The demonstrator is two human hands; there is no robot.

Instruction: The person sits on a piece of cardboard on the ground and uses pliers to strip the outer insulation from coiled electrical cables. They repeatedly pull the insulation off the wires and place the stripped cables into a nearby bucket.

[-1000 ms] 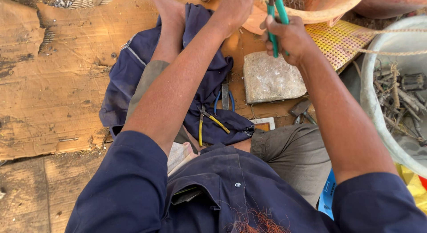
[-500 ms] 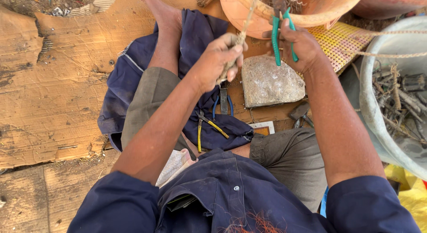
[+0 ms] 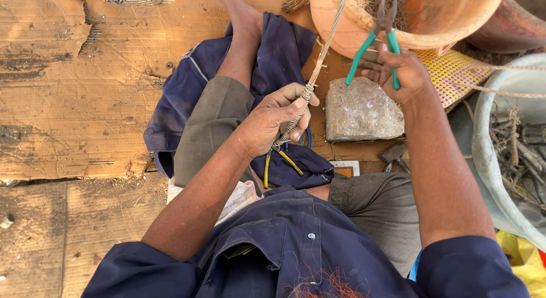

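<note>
gripping a stripped cable (image 3: 318, 62), the left hand (image 3: 273, 118) has dropped to the lap, fingers clenched; the right hand (image 3: 398, 70) clasps green-handled pliers (image 3: 378, 39) near the orange tub (image 3: 455, 25).

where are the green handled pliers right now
In the head view, the green-handled pliers are at the upper right, held upright in the right hand, their jaws over the rim of the orange basin, above the flat stone.
</note>
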